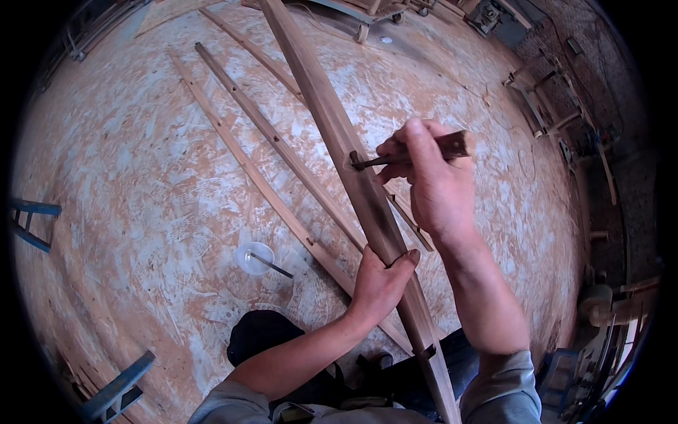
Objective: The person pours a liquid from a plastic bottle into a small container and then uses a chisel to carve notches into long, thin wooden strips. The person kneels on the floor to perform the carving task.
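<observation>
A long brown wooden beam (332, 127) runs slantwise from the far edge down past my body on the right. My left hand (381, 279) is wrapped around the beam near its middle, thumb across the top. In my right hand (434, 173) is a chisel (459, 145) with a thick wooden handle and a narrow dark shaft. Its tip meets the beam at a small dark mortise (355, 160), farther along than my left hand. Another dark notch (429, 351) shows in the beam close to my body.
Long wooden strips (244, 162) with small holes lie to the beam's left. A shallow translucent dish (253, 256) holds a dark stick. Blue metal stands (34, 219) are at the left. Wooden frames (530, 99) stand by the right wall; a wheeled cart (364, 18) is at the far side.
</observation>
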A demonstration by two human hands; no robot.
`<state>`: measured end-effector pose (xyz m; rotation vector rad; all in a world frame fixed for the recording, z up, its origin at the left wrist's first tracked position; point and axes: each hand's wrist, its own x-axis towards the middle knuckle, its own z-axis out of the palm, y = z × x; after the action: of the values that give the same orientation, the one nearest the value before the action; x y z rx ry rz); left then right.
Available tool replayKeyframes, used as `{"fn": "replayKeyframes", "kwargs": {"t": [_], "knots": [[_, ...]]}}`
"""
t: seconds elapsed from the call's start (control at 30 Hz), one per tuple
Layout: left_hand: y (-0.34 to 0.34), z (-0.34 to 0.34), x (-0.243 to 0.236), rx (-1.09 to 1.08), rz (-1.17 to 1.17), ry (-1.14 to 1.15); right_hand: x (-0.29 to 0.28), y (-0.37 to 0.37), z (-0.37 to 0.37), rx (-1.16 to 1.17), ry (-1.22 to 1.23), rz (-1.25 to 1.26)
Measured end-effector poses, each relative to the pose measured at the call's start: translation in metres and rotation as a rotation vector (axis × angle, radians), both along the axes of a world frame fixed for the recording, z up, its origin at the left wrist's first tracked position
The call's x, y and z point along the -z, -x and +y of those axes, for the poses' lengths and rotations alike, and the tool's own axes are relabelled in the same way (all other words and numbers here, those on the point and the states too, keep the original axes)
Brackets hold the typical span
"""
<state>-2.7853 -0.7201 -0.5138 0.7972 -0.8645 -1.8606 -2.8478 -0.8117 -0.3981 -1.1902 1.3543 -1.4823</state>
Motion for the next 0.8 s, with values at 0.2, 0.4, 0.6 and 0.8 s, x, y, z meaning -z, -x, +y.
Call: {"fn": "replayKeyframes", "kwargs": {"t": [0.2,0.4,0.6,0.8], "knots": [[0.002,0.002,0.004,-0.037,-0.119,0.11,-0.013,-0.017,-0.006,-0.007,-0.161,0.31],[0.012,0.003,0.04,0.006,-0.041,0.251,0.024,-0.038,-0.017,-0.191,0.155,0.938],[0.006,0.003,0.016,-0.032,-0.15,-0.027,0.033,0.011,-0.014,-0.062,-0.103,-0.01],[0.014,-0.003,0.036,-0.02,-0.113,-0.065,-0.015,0.038,0.036,-0.038,0.199,0.627]]}}
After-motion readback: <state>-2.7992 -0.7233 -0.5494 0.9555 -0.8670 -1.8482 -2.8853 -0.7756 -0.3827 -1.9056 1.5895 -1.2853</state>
